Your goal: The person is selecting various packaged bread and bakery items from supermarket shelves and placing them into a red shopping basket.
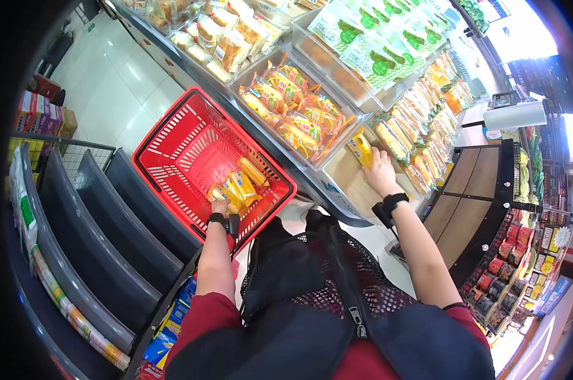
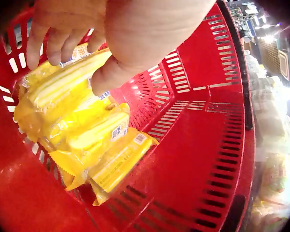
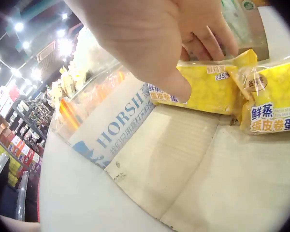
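My left hand (image 1: 220, 206) reaches into a red shopping basket (image 1: 148, 155), thumb and fingers on either side of a yellow packaged cake (image 2: 70, 79). Several more yellow packaged cakes (image 1: 243, 183) lie together beneath and beside it at one end of the basket. My right hand (image 1: 381, 172) holds another yellow packaged cake (image 3: 203, 94) on the display shelf, thumb across its front and fingertips behind its upper edge. Close beside that one, in the right wrist view, lies one more packaged cake (image 3: 273, 96) with blue lettering. Both lie on a cardboard liner (image 3: 183, 145).
Clear bins hold orange-wrapped bread (image 1: 289, 104), green-printed packs (image 1: 378, 38) and sliced bread (image 1: 226, 38). Wrapped sandwich rolls (image 1: 413, 145) stand right of them. Dark empty-looking racks (image 1: 96, 209) are at left, and a wood-topped stand (image 1: 470, 183) at right.
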`<act>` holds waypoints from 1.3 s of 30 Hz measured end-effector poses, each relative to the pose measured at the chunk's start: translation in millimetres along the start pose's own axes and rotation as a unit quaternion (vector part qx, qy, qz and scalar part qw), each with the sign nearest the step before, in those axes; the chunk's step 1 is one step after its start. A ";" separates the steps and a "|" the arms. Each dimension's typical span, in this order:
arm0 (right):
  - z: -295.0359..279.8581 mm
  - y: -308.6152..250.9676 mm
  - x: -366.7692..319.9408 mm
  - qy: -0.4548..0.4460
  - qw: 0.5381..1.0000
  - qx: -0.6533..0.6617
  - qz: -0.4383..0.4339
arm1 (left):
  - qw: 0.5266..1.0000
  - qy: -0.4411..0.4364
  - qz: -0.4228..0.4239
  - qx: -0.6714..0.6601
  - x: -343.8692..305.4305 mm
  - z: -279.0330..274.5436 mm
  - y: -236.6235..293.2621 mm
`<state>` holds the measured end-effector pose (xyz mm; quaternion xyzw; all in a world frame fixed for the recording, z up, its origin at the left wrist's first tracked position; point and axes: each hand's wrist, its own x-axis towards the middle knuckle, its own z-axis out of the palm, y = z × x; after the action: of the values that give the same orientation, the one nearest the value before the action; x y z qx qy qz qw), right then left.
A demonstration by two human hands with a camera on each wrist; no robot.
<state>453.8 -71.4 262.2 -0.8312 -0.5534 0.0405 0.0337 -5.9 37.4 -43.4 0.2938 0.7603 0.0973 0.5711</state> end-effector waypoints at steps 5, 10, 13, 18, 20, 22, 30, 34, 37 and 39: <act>-2.2 -15.0 13.6 -0.028 0.994 -0.103 0.006 | 0.985 -0.003 0.120 -0.122 3.2 -3.3 -0.8; 17.5 -1.1 10.4 -0.028 0.998 -0.046 0.030 | 0.983 -0.048 0.127 -0.123 -93.1 -18.1 55.7; -8.1 2.1 8.6 -0.056 0.997 0.042 0.034 | 0.974 -0.104 0.170 -0.110 -145.0 -15.1 86.9; -74.0 2.0 -6.4 -0.092 0.967 0.219 0.093 | 0.947 -0.199 0.222 -0.115 -218.8 1.5 135.4; -92.0 -2.8 -22.3 -0.118 0.890 0.422 0.127 | 0.907 -0.314 0.266 -0.091 -241.4 8.7 154.2; -114.6 -26.6 -38.3 -0.153 0.789 0.574 0.159 | 0.858 -0.407 0.304 -0.081 -263.5 17.2 168.2; -83.4 -123.4 -62.5 -0.267 0.814 0.515 -0.042 | 0.755 -0.582 0.184 -0.240 -287.2 48.2 162.4; -69.2 -102.8 -56.5 -0.190 0.873 0.445 -0.059 | 0.805 -0.458 0.116 -0.359 -220.0 26.7 116.4; -69.8 -68.5 -53.9 -0.164 0.876 0.454 0.016 | 0.892 -0.235 0.108 -0.372 -156.9 -1.8 79.7; -73.7 -40.3 -58.2 -0.125 0.893 0.431 0.047 | 0.939 -0.112 0.116 -0.304 -101.1 -14.1 51.0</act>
<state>402.2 -110.4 341.3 -0.7482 -0.4420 0.3797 0.3174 15.8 24.9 67.9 0.2011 0.5862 0.3556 0.6996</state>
